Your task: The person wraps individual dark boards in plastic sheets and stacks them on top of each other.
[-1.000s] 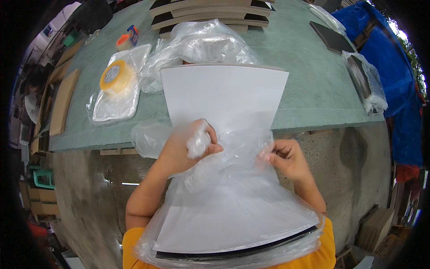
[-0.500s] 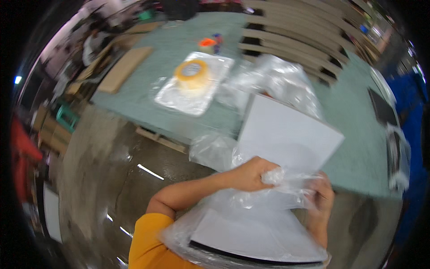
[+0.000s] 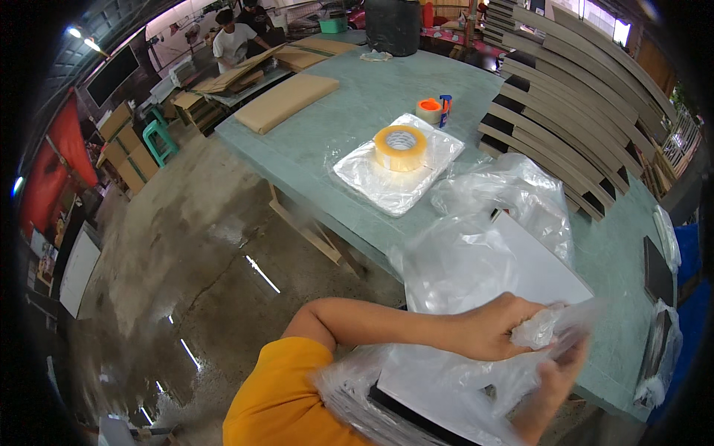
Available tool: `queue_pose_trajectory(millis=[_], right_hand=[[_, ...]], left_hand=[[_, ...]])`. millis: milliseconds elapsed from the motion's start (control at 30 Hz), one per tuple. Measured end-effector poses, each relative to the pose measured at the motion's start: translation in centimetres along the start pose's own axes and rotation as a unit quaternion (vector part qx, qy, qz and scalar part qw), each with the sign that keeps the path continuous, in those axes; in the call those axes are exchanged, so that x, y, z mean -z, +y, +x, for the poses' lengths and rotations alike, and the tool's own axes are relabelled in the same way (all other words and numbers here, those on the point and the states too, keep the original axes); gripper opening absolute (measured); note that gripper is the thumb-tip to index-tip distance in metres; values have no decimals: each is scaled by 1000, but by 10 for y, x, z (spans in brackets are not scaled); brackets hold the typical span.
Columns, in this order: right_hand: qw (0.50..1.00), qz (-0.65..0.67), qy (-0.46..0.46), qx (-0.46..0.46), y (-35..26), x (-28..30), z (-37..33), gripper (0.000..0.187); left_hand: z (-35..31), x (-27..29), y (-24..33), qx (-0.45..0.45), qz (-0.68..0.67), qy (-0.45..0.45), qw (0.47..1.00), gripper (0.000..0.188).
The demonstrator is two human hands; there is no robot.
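Observation:
In front of me is a white flat panel (image 3: 547, 260) with a dark edge, partly covered by a clear plastic bag (image 3: 465, 267). The nearer white part (image 3: 446, 386) lies under plastic against my body, and the join between the two parts is hidden. My left hand (image 3: 502, 327) reaches across and grips a bunched wad of the plastic in its fist. Close beside it, lower right, my right hand (image 3: 558, 372) holds the plastic between thumb and fingers; film and blur partly cover it.
On the green table (image 3: 387, 82) a yellow tape roll (image 3: 401, 149) rests on a stack of folded plastic (image 3: 372, 178). Beyond stands an orange tape roll with a blue tool (image 3: 445, 110). Grey slats (image 3: 550, 126) are piled right, a cardboard piece (image 3: 290, 104) left. People work farther back.
The view has swung, so the table sits farther right. Both hands have shifted toward the panel's right side, still on the plastic. Plastic now spreads over the panel's far left part.

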State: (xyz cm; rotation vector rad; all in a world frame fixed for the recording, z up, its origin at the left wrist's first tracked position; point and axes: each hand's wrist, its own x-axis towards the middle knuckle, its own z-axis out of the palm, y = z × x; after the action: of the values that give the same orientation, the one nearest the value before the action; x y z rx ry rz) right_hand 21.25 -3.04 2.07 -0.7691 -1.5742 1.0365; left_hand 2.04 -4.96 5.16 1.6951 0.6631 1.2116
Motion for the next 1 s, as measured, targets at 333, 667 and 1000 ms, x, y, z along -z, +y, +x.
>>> queue_pose_trajectory(millis=[333,667,1000], right_hand=[[761,-13,-611,-217,7,4,15,49],[640,-385,-658,-101,32,38,7,52],[779,-499,-354,-140,19,62,17,25]], left_hand=[[0,33,6,42,-73,-136,987,18],[-16,46,31,60,78,-408,907,20],[-55,39,-41,226,592,-411,656,6]])
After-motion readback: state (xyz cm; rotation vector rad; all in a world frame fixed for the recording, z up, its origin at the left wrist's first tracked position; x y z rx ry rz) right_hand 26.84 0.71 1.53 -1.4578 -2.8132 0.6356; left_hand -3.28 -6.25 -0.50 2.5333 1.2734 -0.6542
